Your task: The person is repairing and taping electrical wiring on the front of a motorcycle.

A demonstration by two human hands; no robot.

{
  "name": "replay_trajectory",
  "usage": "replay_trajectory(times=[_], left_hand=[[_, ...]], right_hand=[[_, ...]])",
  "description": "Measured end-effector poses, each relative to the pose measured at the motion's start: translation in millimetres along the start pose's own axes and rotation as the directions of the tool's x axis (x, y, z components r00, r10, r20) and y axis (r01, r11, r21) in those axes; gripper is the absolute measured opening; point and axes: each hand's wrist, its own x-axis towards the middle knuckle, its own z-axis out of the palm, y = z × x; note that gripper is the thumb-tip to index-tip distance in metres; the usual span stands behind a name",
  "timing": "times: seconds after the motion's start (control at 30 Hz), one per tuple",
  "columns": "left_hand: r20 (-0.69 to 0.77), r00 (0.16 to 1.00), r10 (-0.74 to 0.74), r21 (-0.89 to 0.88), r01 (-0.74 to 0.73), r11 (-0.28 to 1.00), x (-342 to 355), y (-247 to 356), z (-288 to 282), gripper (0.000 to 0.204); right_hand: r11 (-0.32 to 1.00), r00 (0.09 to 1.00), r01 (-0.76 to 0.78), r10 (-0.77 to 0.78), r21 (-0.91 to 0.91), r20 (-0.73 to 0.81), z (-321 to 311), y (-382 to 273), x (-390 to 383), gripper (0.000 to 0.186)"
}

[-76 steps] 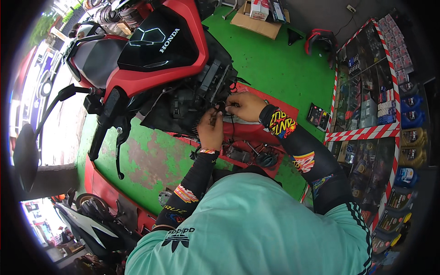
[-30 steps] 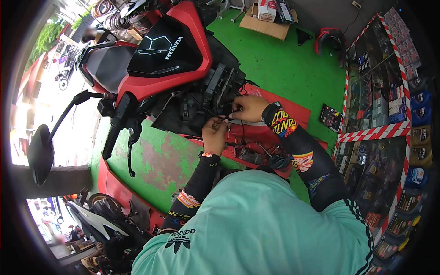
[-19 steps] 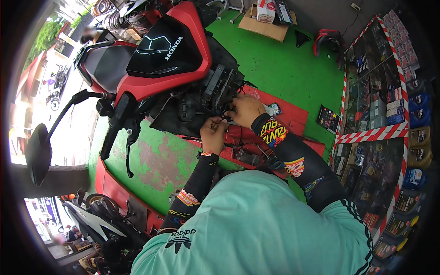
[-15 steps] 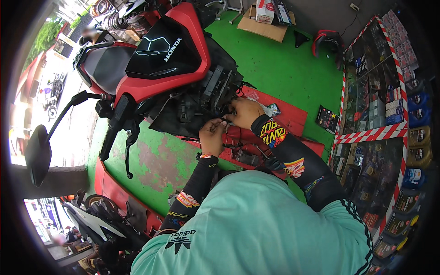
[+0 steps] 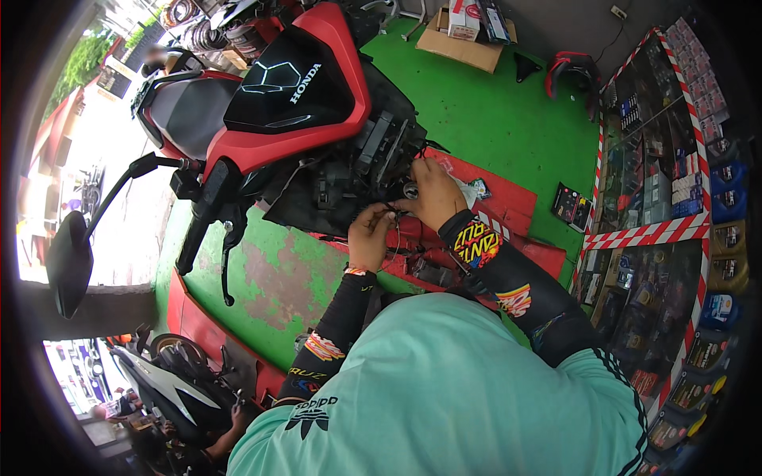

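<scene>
A red and black motorcycle stands before me with its front panels off and dark inner parts and wiring bared. Low on its front, my left hand is closed, thumb and forefinger pinching a thin wire. Right beside it, my right hand is bent with its thumb toward the left fingertips, at a dark bit of wire between the hands. Its other fingers curl near a small round metallic part. The exact grip of the right fingers is partly hidden.
Under the motorcycle lies a red lift platform on a green floor. A glass display case edged in striped tape stands at right, with bottles beyond. An open cardboard box sits at the back. Another motorcycle is lower left.
The view has shifted slightly. My right hand has turned a little, its fingers reaching higher, while both hands stay together at the wire. At lower left, another person's arm has come into view.
</scene>
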Motion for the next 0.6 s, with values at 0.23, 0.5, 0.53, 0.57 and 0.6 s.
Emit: replay_trajectory(times=[0.23, 0.5, 0.53, 0.57, 0.6], left_hand=[[0.055, 0.998, -0.01, -0.113, 0.016, 0.993, 5.0, 4.3, 3.5, 0.016], [0.002, 0.938, 0.347, 0.451, -0.311, 0.837, -0.1, 21.7, 18.9, 0.024], [-0.027, 0.917, 0.397, 0.474, -0.338, 0.813, -0.4, 19.7, 20.5, 0.025], [-0.056, 0.893, 0.447, 0.497, -0.363, 0.788, -0.7, 18.3, 20.6, 0.027], [-0.051, 0.893, 0.447, 0.499, -0.365, 0.786, -0.7, 19.1, 20.8, 0.027]], right_hand=[[0.944, 0.951, 0.305, -0.295, 0.123, -0.09, 10.5, 15.3, -9.0, 0.024], [0.893, 0.904, 0.426, -0.423, 0.144, -0.053, 2.3, 28.9, -4.0, 0.018], [0.897, 0.907, 0.42, -0.414, 0.138, -0.072, 1.6, 27.3, -4.2, 0.017], [0.9, 0.91, 0.414, -0.405, 0.133, -0.091, 1.1, 25.9, -4.3, 0.017], [0.901, 0.91, 0.412, -0.403, 0.134, -0.095, 1.4, 27.3, -5.1, 0.017]])
